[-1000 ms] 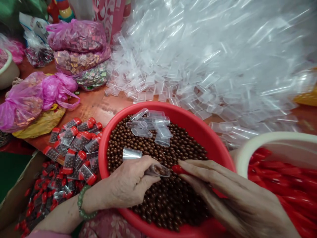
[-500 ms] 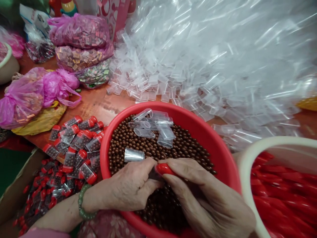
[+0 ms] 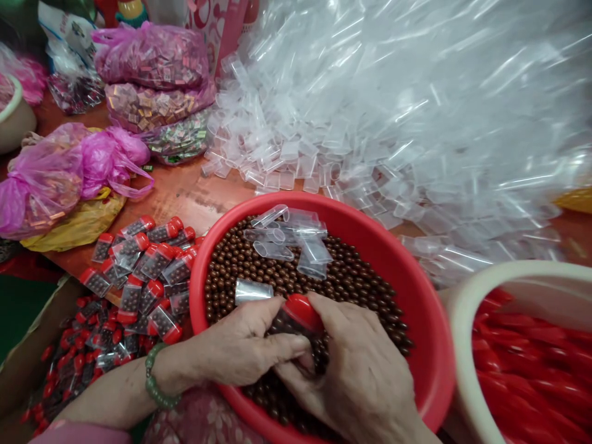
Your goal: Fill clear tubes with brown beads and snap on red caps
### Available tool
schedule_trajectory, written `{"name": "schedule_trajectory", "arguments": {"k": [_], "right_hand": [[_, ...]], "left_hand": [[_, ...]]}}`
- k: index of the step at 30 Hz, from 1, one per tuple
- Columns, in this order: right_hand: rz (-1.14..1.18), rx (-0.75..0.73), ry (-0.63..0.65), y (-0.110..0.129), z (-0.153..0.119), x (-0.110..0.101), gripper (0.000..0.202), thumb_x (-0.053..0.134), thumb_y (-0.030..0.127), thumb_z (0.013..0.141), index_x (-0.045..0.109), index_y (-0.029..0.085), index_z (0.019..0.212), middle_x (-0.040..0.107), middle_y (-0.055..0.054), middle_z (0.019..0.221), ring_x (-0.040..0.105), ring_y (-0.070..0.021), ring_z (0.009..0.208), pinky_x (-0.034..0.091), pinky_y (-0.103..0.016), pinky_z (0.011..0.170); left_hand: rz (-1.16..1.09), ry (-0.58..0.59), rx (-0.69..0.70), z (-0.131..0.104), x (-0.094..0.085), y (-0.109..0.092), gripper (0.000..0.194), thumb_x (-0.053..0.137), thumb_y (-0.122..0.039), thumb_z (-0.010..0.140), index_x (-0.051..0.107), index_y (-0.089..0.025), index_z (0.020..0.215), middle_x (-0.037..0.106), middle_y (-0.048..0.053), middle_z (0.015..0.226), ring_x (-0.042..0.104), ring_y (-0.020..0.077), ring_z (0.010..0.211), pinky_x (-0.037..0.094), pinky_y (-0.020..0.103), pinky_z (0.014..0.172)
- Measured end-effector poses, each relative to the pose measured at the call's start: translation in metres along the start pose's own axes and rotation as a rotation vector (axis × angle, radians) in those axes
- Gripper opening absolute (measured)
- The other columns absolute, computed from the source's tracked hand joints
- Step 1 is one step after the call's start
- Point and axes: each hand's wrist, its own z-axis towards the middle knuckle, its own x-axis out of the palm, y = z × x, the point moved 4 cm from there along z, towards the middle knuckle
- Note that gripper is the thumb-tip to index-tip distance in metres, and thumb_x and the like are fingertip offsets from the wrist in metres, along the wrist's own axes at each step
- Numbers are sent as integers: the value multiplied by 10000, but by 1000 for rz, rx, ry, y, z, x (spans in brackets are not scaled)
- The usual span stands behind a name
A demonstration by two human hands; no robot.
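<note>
Worktop: mostly covered, its edges cut off
Clear-tube pile: at 1 o'clock from the basin, blurred and cropped above
Red basin: lower rim partly hidden behind arms; brown balls and loose clear tubes inside
Cream tub: 4 o'clock from the basin, cut off; red pieces smeared
Right hand: fingers pinching the red cap, undersides hidden
Left hand: fingers closed round the filled tube, far ones hidden
Silver cylinder: 10 o'clock inside the basin; contact with left hand unclear
Filled tube: at basin centre, largely covered by fingers
Red cap: on the tube's 1 o'clock end; fit unclear
</note>
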Motion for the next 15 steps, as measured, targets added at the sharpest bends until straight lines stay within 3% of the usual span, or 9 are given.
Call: {"name": "schedule_trajectory", "arguments": {"k": [8,15], "right_hand": [[2,-79,-46,2,6,-8,539,592,343,767,508,31,1197,665,-102,739,611,-226,673,523,-418,748],[47,-38,-98,6,5,-11,455,516,284,766,527,23,1140,676,-99,707,586,-219,639,527,-425,730]], "left_hand": [[52,36,-2,-6,2,-4,124,580,-280,912,547,-160,903,557,-9,809,502,100,723,430,214,691],[254,-74,-41,-12,-4,3,302,517,-462,960,583,-170,921,580,5,825,538,139,775,482,258,753]]}}
